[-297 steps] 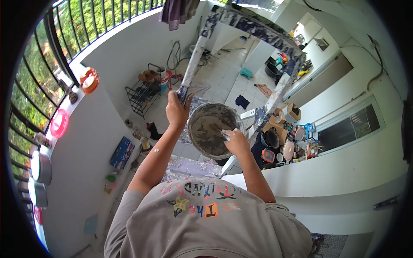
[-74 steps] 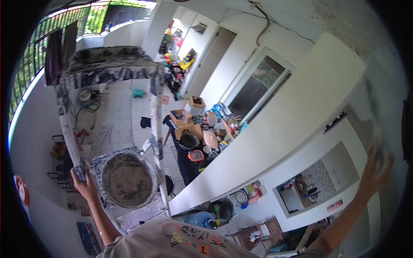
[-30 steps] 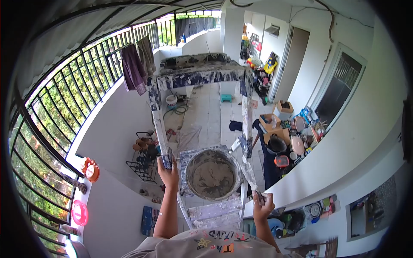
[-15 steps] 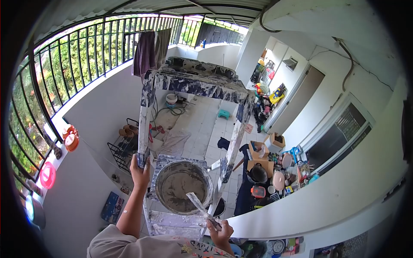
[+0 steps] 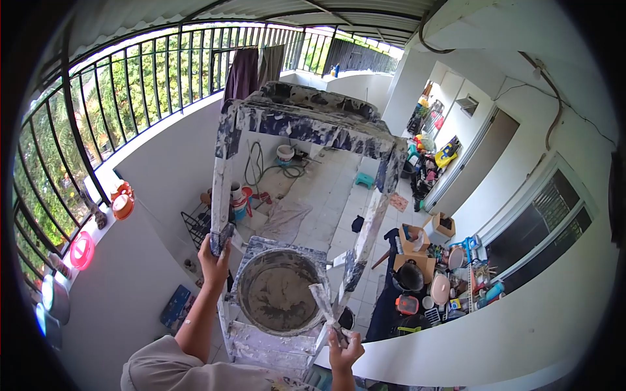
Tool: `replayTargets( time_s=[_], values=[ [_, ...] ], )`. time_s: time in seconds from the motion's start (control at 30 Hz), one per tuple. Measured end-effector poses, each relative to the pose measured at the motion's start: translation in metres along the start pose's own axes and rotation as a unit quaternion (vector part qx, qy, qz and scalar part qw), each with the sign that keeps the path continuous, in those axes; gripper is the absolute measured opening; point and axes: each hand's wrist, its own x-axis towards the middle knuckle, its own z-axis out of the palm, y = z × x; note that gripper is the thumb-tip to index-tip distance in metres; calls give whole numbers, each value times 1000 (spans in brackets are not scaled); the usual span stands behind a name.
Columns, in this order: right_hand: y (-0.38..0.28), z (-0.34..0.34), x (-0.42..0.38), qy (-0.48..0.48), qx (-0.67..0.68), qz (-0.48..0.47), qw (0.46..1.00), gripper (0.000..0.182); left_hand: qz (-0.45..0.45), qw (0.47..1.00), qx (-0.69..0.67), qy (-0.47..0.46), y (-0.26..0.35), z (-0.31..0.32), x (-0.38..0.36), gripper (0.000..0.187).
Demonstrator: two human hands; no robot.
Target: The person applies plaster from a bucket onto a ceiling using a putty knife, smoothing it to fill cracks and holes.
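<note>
A paint-stained stepladder (image 5: 306,127) stands in front of me, its rails and top smeared with plaster. My left hand (image 5: 214,260) is closed around the ladder's left rail, beside a dark-stained part. On a ladder step sits a round bucket (image 5: 242,296) with wet grey plaster (image 5: 280,296) inside. My right hand (image 5: 345,352), low and to the right of the bucket, grips a plaster-coated putty knife (image 5: 321,303). Its blade points up and overlaps the bucket's right rim in view; whether it touches the rim I cannot tell.
A curved white parapet with a black railing (image 5: 124,98) runs along the left, with a pink basin (image 5: 81,250) on its ledge. Far below, a green stool (image 5: 365,180) stands on the tiles. Boxes, a black pan (image 5: 409,276) and kitchenware crowd the right side.
My right hand has lifted slightly, and the putty knife has swung rightward from over the plaster to the bucket's right rim, more upright. My left hand stays on the rail; the view has shifted.
</note>
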Motion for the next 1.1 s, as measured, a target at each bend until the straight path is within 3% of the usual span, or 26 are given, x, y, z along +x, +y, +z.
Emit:
replayTargets(
  time_s=[0.13, 0.23, 0.33, 0.4, 0.47, 0.53, 0.6, 0.67, 0.73, 0.8, 0.9, 1.03, 1.1],
  values=[
    [-10, -4, -9, -5, 9, -13, 1000, 37, -4, 1000, 18, -7, -6, -2, 1, 30],
    [-4, -8, -30, -19, 38, 48, 998, 42, -7, 1000, 17, -19, -12, -3, 1, 33],
    [-44, -20, -19, -71, 39, 58, 995, 34, -24, 998, 29, -45, 4, -8, 4, 37],
    [-60, -22, -13, -112, 44, 104, 987, 30, 25, 1000, -5, 10, 5, -1, 7, 28],
    [-85, -19, -3, -86, 3, 163, 983, 33, 3, 999, -27, -21, 7, -3, 7, 36],
    [-97, -23, -5, -82, -11, 209, 974, 35, 30, 989, 135, -44, 1, -11, 12, 47],
    [-100, -28, -9, -99, 9, 276, 956, 32, 139, 967, 209, -44, 21, -23, 21, 58],
    [-93, -29, -12, -122, 8, 231, 965, 31, 109, 990, 57, -75, 25, -23, 43, 59],
    [-92, -27, -8, -153, -23, 172, 973, 32, 12, 971, -182, -155, 25, -8, 72, 56],
    [-97, -21, 10, -188, -85, 100, 973, 36, -51, 951, -214, -220, 73, -5, 88, 52],
    [-116, 9, 38, -228, -155, 37, 960, 33, -124, 955, -116, -242, 65, 11, 102, 45],
    [-88, 77, 57, -308, -193, 66, 929, 29, -118, 948, -176, -237, 68, 9, 98, 44],
    [-86, 105, 62, -286, -200, 47, 936, 28, -118, 946, -186, -238, 62, 11, 100, 44]
  ],
)
